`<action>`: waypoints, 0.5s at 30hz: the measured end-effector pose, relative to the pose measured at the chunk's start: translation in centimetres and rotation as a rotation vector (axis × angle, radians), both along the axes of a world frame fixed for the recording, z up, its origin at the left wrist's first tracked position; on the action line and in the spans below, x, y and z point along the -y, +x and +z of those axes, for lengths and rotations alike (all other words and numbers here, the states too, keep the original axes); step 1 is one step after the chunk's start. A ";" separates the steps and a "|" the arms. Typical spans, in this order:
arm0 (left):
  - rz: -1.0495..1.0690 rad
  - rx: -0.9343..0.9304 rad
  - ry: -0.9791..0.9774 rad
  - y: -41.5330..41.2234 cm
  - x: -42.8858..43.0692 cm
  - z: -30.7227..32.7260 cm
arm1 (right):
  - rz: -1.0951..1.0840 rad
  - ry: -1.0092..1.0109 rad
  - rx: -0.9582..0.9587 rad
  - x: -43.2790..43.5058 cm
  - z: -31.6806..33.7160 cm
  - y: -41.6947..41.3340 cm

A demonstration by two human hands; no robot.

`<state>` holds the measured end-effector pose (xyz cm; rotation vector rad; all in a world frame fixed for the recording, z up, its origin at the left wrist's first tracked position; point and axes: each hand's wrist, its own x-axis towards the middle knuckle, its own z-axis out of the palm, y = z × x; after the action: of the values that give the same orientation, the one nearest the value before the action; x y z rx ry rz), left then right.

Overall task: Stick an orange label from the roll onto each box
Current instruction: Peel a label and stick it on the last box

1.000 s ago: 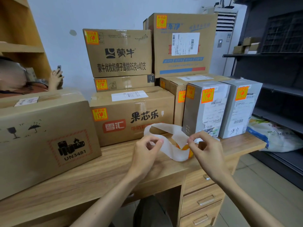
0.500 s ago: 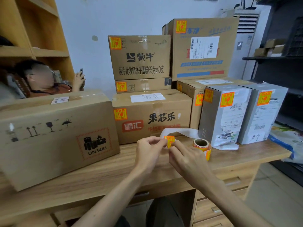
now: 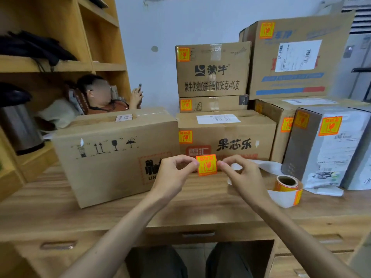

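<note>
Two grips on one label, and here is the lay from the left. Past the bench's [image 3: 50, 199] left edge a wooden shelf [image 3: 60, 65] carries a steel kettle [image 3: 20, 127]. To its right, beyond the bench's back edge, a person [image 3: 100, 95] leans back with a phone [image 3: 140, 86] raised.

At the bench's left back sits a big brown box [image 3: 116, 155], long side forward. It has handling marks and a red-framed stamp on its front, and the stamp is half hidden by the left grip [image 3: 172, 173]. That grip pinches the label's [image 3: 206, 165] left edge between thumb and forefinger, other fingers curled. The label hangs square and upright in the air over the bench's middle, print facing us, just in front of where the brown box meets the middle box [image 3: 226, 135]. The right grip [image 3: 243, 175] pinches the label's right edge the same way.

Behind that grip a white strip [image 3: 269, 167] of backing paper curls over the bench. Further right the roll [image 3: 286, 184] stands on end toward the bench's right edge, orange showing on its outer wrap, just in front of the grey boxes [image 3: 329, 145]. The middle box, the stack [image 3: 212, 71] on top of it and the grey boxes at the right back each show an orange label near a top corner.
</note>
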<state>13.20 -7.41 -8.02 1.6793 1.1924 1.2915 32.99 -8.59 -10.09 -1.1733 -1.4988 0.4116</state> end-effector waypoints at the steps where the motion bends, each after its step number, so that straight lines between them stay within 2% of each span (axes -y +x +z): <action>1: 0.010 0.001 0.007 -0.9 0.1 0.0 | 0.085 -0.051 -0.073 -0.1 0.3 -0.9; 3: 0.052 -0.022 0.030 -2.6 0.5 0.1 | 0.218 -0.120 -0.171 -0.5 0.6 -2.6; 8: 0.158 -0.092 0.101 -7.4 1.7 0.5 | 0.346 -0.126 -0.195 -1.6 1.2 -7.4; 12: 0.273 -0.141 0.174 -11.8 2.9 1.1 | 0.393 -0.054 -0.093 -2.6 2.0 -12.1; 15: 0.348 -0.107 0.207 -15.1 3.3 1.6 | 0.404 0.003 0.006 -3.1 2.7 -15.9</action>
<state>-1.92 -10.67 -6.45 1.7571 1.5087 1.5972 17.14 -5.49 -7.41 -0.8653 -1.7430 0.6769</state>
